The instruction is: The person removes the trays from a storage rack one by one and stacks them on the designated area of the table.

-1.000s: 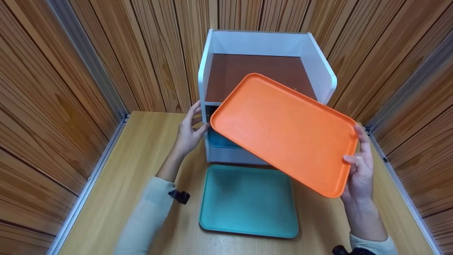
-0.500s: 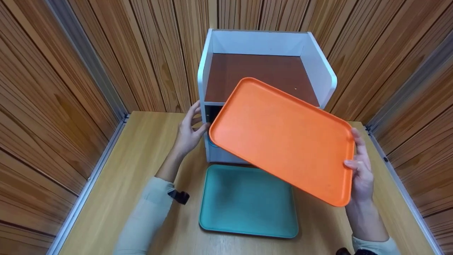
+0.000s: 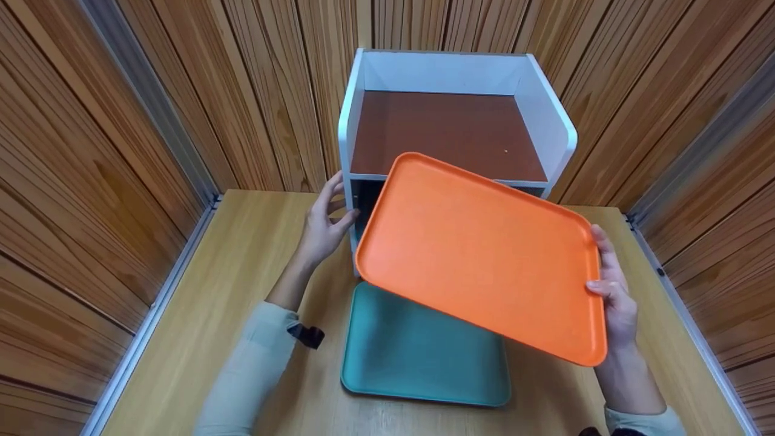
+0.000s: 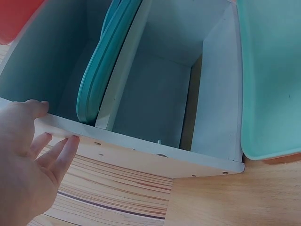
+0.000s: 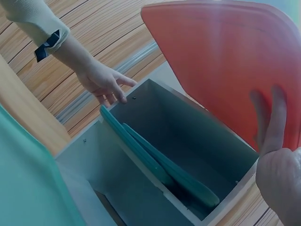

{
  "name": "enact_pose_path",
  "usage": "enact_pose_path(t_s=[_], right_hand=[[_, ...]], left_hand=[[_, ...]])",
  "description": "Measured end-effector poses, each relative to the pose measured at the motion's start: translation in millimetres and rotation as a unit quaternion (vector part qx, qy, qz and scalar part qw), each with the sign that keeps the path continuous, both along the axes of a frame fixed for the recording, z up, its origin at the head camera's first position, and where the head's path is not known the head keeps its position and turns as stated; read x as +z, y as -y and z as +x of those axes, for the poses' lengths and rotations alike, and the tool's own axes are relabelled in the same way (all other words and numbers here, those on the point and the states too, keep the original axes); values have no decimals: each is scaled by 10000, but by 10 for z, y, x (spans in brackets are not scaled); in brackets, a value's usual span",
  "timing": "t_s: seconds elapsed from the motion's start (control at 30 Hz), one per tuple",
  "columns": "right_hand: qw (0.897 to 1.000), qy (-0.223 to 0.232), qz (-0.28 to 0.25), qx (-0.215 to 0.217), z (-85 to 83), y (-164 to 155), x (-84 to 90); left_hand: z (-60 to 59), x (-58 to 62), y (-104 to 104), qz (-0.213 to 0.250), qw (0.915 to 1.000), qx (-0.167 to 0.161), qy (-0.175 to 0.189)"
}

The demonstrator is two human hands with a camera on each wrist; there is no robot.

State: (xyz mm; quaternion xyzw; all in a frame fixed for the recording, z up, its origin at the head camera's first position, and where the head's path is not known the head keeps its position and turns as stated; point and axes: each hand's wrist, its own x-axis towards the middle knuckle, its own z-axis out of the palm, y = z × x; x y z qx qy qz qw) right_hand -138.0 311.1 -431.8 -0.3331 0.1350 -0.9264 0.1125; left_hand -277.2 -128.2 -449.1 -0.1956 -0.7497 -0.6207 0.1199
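A: What is the right hand [image 3: 613,297] doing?
B: It grips the near right edge of the orange tray [image 3: 484,254], thumb on top and fingers [image 5: 275,117] spread flat against the underside. The tray is held in the air, tilted, stretching away from that hand to the left.

A: What lies under it?
B: A teal tray [image 3: 418,357] flat on the wooden table [image 3: 254,254], below and left of the right hand, partly covered by the orange one.

A: And the left hand [image 3: 324,227]?
B: Open, fingers relaxed, resting against the left front edge of the white shelf [image 3: 351,115]. It holds nothing.

A: Anything inside the shelf?
B: Just past the left hand's fingertips [image 4: 70,141], two more teal trays [image 4: 101,66] sit in the shelf's lower compartment, behind the orange tray.
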Motion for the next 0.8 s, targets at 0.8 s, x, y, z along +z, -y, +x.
enact_pose_path(t_s=[0.8], right_hand=[[9958, 44, 118, 910, 1, 29, -339]], left_hand=[[14, 23, -9, -235, 9995, 204, 95]])
